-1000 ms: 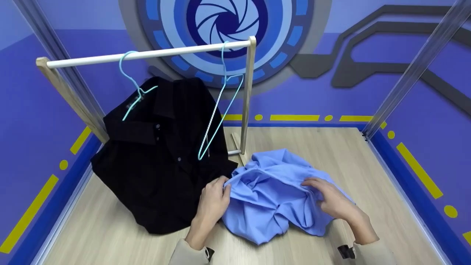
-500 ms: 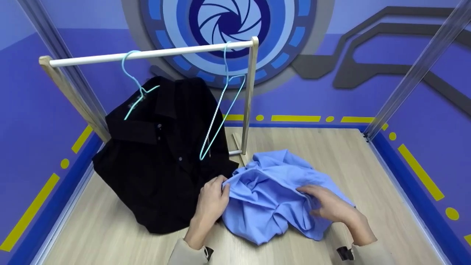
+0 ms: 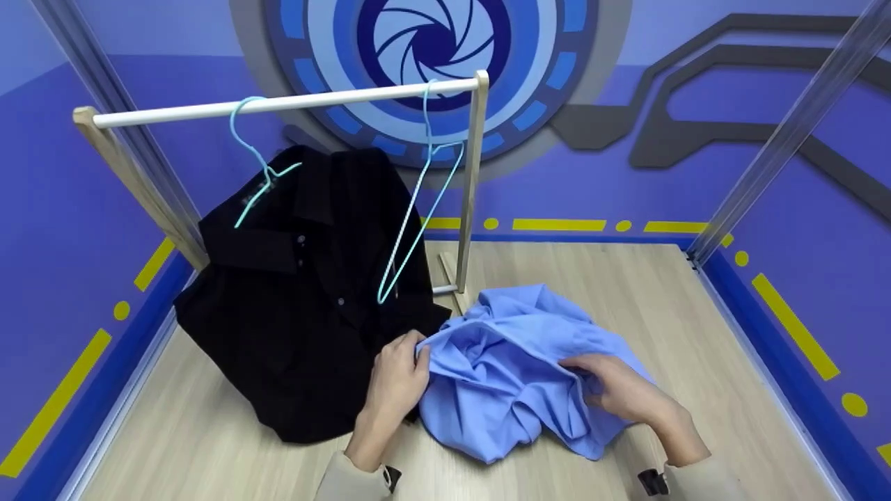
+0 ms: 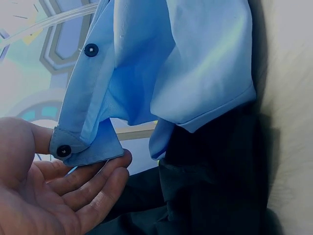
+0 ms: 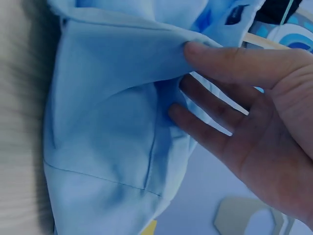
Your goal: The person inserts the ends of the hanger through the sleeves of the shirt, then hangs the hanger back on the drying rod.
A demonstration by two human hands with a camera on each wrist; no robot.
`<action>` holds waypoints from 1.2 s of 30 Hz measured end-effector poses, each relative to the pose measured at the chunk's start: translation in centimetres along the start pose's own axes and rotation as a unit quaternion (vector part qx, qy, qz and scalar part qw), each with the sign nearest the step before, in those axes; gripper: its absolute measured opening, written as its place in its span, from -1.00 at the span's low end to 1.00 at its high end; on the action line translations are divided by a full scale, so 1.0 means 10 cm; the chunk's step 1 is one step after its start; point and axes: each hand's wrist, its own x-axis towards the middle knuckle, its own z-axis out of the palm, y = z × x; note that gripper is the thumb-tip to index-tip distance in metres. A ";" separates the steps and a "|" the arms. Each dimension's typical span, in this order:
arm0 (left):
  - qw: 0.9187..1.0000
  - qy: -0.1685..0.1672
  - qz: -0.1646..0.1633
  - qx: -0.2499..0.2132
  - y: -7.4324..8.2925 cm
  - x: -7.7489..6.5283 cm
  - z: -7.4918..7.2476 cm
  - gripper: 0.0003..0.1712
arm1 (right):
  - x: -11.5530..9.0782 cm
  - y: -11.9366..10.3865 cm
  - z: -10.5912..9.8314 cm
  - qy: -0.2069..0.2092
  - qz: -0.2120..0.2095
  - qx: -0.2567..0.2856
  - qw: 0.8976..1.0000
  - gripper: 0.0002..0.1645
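A crumpled light blue shirt (image 3: 515, 369) lies on the wooden floor. At its left corner my left hand (image 3: 397, 376) pinches the collar; the left wrist view shows the collar point (image 4: 93, 149) with a dark button (image 4: 64, 151) between thumb and fingers. On the shirt's right side, my right hand (image 3: 626, 390) holds a fold of cloth. In the right wrist view, the thumb (image 5: 215, 58) lies on the fabric's upper edge, and part of the fingers is hidden behind the cloth.
A black shirt (image 3: 292, 334) hangs on a light blue hanger (image 3: 249, 139) from the rack's white rail (image 3: 334, 95), beside my left hand. A second hanger (image 3: 411, 236), bare, hangs near the rack's right post (image 3: 472, 188). Purple walls (image 3: 800, 229) enclose the floor.
My right hand has moved slightly left and down along the shirt, taking the cloth's right edge with it. The left hand, with the collar, has shifted slightly left.
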 end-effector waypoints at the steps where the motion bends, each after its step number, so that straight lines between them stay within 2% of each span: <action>1: 1.000 0.000 0.002 0.000 0.00 0.00 0.00 -0.95 | 0.01 0.00 0.02 0.001 0.002 -0.005 1.000 -0.27; 7: 1.000 -0.021 0.017 -0.015 0.02 -0.01 0.01 -0.95 | 0.05 0.00 0.12 -0.003 0.015 -0.034 0.999 -0.33; 11: 0.998 -0.043 0.043 -0.034 0.03 -0.02 0.03 -0.96 | 0.09 0.00 0.17 0.013 0.007 -0.047 0.999 -0.48; 17: 0.993 -0.069 0.067 -0.070 0.02 -0.03 0.06 -0.92 | 0.16 0.01 0.18 0.069 0.000 -0.039 0.997 -0.71; 20: 0.991 -0.089 0.065 -0.076 0.02 -0.03 0.06 -0.82 | 0.19 -0.01 0.15 0.110 -0.012 -0.040 0.993 -0.72; 24: 0.989 -0.126 0.059 -0.055 0.03 -0.04 0.05 -0.67 | 0.24 -0.05 0.10 0.167 -0.030 -0.040 0.985 -0.67; 28: 0.985 -0.155 0.068 -0.035 0.01 -0.05 0.06 -0.76 | 0.27 -0.12 0.03 0.203 -0.049 -0.025 0.978 -0.62; 33: 0.986 -0.136 0.089 -0.022 -0.03 -0.04 0.09 -0.84 | 0.31 -0.22 -0.05 0.226 -0.080 -0.012 0.971 -0.58; 36: 0.988 -0.122 0.090 -0.034 -0.06 -0.01 0.12 -0.75 | 0.33 -0.27 -0.10 0.235 -0.092 -0.008 0.968 -0.57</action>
